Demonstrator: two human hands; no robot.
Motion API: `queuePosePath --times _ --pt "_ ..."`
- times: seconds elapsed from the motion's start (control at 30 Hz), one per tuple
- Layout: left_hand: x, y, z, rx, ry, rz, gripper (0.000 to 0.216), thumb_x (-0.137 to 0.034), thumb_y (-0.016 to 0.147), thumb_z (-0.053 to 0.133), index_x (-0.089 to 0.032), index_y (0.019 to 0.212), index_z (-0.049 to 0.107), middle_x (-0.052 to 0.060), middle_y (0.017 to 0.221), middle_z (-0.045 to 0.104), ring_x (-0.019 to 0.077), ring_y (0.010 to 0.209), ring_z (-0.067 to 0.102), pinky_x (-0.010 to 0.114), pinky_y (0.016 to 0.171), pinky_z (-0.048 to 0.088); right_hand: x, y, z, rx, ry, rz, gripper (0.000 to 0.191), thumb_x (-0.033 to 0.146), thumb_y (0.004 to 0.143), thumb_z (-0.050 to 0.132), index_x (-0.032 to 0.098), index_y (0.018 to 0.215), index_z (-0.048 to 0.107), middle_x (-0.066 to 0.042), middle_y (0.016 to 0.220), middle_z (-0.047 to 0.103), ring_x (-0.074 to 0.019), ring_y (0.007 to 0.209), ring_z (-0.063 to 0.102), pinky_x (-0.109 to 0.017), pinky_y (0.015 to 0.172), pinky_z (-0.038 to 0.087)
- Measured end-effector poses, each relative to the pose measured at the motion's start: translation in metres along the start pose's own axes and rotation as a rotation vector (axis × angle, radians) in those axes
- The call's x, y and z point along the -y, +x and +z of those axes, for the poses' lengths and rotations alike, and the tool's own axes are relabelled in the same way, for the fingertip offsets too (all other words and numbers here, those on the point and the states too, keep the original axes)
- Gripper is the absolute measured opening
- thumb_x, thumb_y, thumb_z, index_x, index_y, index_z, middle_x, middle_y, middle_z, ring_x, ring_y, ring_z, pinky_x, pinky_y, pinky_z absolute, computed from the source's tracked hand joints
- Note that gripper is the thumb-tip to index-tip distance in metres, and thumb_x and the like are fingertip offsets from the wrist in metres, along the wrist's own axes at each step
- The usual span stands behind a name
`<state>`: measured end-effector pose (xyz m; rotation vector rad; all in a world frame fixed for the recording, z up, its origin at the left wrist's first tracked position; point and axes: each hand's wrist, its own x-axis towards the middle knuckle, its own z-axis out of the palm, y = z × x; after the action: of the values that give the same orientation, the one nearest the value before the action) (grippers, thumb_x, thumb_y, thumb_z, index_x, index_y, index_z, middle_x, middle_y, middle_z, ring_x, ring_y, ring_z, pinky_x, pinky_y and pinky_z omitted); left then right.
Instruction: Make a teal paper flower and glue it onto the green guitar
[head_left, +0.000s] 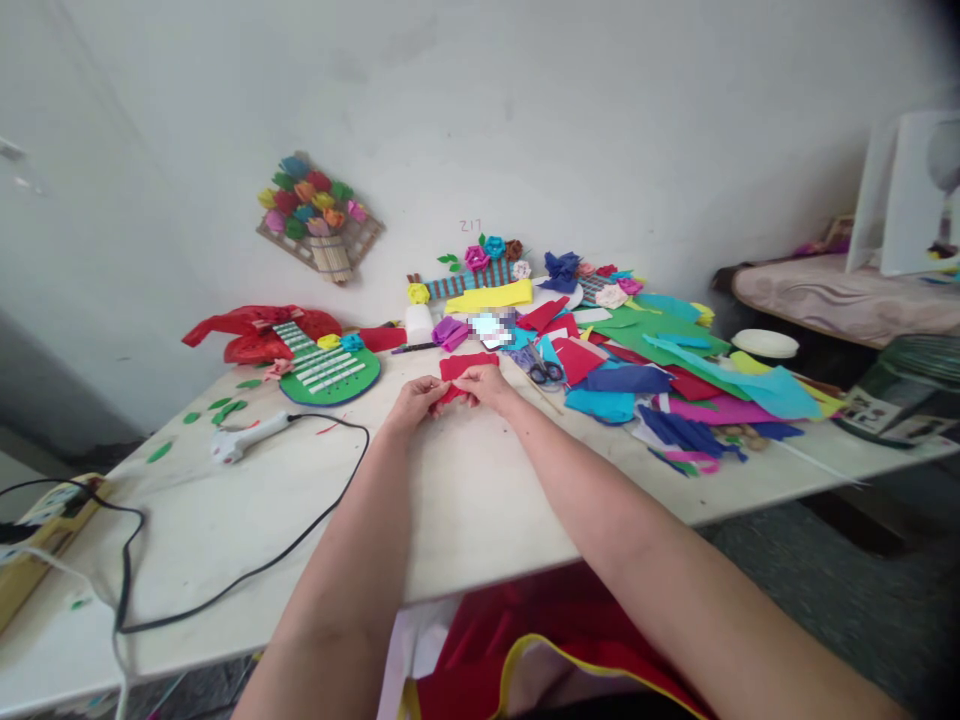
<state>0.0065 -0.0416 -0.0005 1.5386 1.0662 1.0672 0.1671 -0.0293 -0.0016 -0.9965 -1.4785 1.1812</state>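
So I'm standing here watching someone at a messy craft desk, and both hands are on the same bit of stuff. It's a small red piece, looks like crepe paper, sitting mid-desk right in front of them. The left hand pinches it near its left edge, and the right hand is just beside, its fingers gripping the near part too. The far part of the red piece shows past the knuckles, but the exact finger placement underneath is hidden from me.

Off to the person's left there's a white glue gun lying on its side, black cord looping across the desk. A few green paper leaves are scattered past it, and near those lies a rounded green board with white strips across it. A rumpled red sheet is bunched behind the board.

On the right it's chaos: a big pile of coloured paper in blue, green, red and pink. A pair of scissors rests at the pile's near-left edge, not far from the right hand. Past the pile are 1 white dish and a big glass jar. There's also a bunch of colourful flowers on the wall, plus "217" written on it.
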Motion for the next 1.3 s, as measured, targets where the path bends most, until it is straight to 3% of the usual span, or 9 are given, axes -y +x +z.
queuePosePath --times 0.4,0.7,1.0,1.17,1.3 --pt "0.011 0.006 -0.007 0.007 -0.079 -0.037 0.034 -0.040 0.059 0.076 -0.013 0.065 0.057 -0.001 0.048 0.055 0.0072 0.040 0.044 0.021 0.042 0.033 0.006 -0.002 -0.003 -0.082 0.049 -0.007 0.015 0.017 0.074 0.062 0.014 0.060 0.055 0.004 0.042 0.057 -0.0043 0.031 0.044 -0.014 0.035 0.036" --pt "0.009 0.003 -0.007 0.004 -0.047 -0.014 0.034 -0.042 0.059 0.075 -0.013 0.063 0.059 -0.001 0.047 0.054 0.0076 0.039 0.044 0.022 0.042 0.032 0.003 -0.004 -0.005 0.044 0.075 0.041 0.014 0.024 0.071 0.068 0.013 0.076 0.061 0.003 0.047 0.060 -0.0050 0.034 0.047 -0.015 0.035 0.036" --pt "0.008 0.006 -0.007 -0.052 -0.155 0.026 0.051 -0.060 0.067 0.061 -0.010 0.076 0.064 0.009 0.071 0.067 0.0128 0.050 0.057 0.026 0.053 0.046 0.000 -0.001 -0.004 0.035 0.069 0.046 0.018 0.021 0.071 0.067 0.013 0.062 0.054 0.002 0.045 0.059 -0.0047 0.032 0.047 -0.015 0.035 0.036" --pt "0.008 0.005 -0.008 -0.041 -0.114 -0.004 0.043 -0.043 0.053 0.079 -0.012 0.078 0.063 0.004 0.067 0.066 0.0119 0.052 0.058 0.025 0.056 0.047 0.002 -0.003 -0.004 0.043 0.073 0.038 0.016 0.021 0.072 0.066 0.013 0.064 0.056 0.002 0.045 0.059 -0.0047 0.032 0.047 -0.015 0.034 0.036" --pt "0.007 0.004 -0.008 -0.065 -0.113 -0.024 0.041 -0.040 0.050 0.080 -0.012 0.073 0.061 0.002 0.062 0.064 0.0120 0.051 0.058 0.025 0.054 0.047 0.002 -0.004 -0.006 0.072 0.084 0.059 0.019 0.028 0.072 0.067 0.012 0.068 0.058 -0.001 0.049 0.063 -0.0065 0.034 0.050 -0.016 0.034 0.037"
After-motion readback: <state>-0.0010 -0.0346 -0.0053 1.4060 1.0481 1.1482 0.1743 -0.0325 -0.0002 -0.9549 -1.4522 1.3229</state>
